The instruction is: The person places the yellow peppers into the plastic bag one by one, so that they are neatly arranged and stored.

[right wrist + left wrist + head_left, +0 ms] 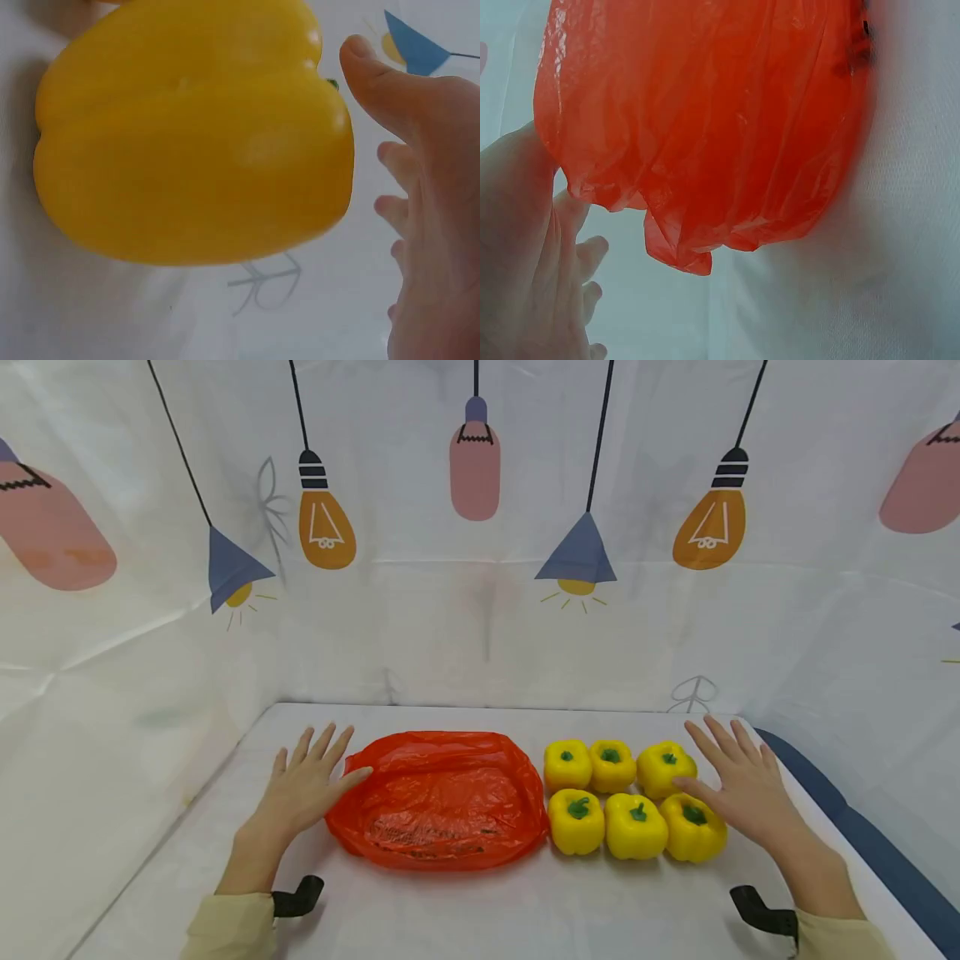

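Observation:
A red plastic bag [450, 802] lies puffed out on the white table, its crumpled edge [679, 240] showing in the left wrist view. Beside its left end my left hand [303, 785] is spread with straight fingers, the thumb overlapping the bag in the head view. To the right of the bag stand several yellow bell peppers [636, 827] in two rows, green stems upward. My right hand [750, 789] is spread at the right end of these rows, holding nothing. In the right wrist view the nearest bell pepper [195, 150] fills the middle, with my thumb beside its top.
The white tabletop [480, 910] ends at a back edge against a white cloth wall [420, 635] printed with lamps and bulbs. A dark blue surface [862, 827] runs along the table's right side. Black straps [765, 912] sit at both wrists.

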The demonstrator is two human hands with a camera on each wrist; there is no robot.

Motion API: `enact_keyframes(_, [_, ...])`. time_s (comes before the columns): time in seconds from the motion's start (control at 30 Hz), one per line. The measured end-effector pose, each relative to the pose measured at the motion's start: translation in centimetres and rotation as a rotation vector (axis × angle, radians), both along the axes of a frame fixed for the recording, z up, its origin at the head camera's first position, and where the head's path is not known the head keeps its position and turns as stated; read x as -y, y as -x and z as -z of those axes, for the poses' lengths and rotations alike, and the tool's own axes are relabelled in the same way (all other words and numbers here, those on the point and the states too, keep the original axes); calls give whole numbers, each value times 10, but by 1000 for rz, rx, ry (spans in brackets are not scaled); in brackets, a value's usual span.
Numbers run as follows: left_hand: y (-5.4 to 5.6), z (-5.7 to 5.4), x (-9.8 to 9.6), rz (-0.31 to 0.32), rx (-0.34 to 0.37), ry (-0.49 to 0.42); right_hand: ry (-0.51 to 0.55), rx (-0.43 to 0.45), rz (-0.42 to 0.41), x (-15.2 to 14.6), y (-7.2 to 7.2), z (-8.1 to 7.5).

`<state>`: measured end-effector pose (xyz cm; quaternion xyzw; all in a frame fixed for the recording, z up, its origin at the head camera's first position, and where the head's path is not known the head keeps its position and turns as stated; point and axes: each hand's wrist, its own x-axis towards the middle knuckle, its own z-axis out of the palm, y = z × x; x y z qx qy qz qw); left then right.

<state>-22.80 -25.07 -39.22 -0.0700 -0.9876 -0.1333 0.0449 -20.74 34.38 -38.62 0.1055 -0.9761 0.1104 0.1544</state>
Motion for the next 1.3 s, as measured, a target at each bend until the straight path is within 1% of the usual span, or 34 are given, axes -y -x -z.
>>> enact_keyframes(0.13, [1, 2, -2, 9, 12, -8, -1, 7, -22, 11, -2, -5])
enact_keyframes(0.3, [2, 4, -2, 16, 11, -12, -7, 1, -64, 24, -3, -8])
enact_keyframes(0.53, [4, 8, -5, 41, 15, -28, 18, 67, -100, 45, -7, -14])
enact_keyframes(0.67, [3, 9, -7, 56, 24, -44, 31, 85, -131, 56, -10, -17])
enact_keyframes(0.9, [2, 9, -10, 103, 31, -61, 50, 122, -181, 73, -17, -22])
enact_keyframes(1.03, [2, 9, -12, 127, 31, -63, 42, 131, -220, 84, -23, -24])
enact_keyframes(1.2, [0, 7, -13, 131, 73, -81, 17, 125, -278, 101, -31, -23])
enact_keyframes(1.3, [-1, 5, -13, 129, 99, -91, -2, 128, -290, 111, -34, -20])
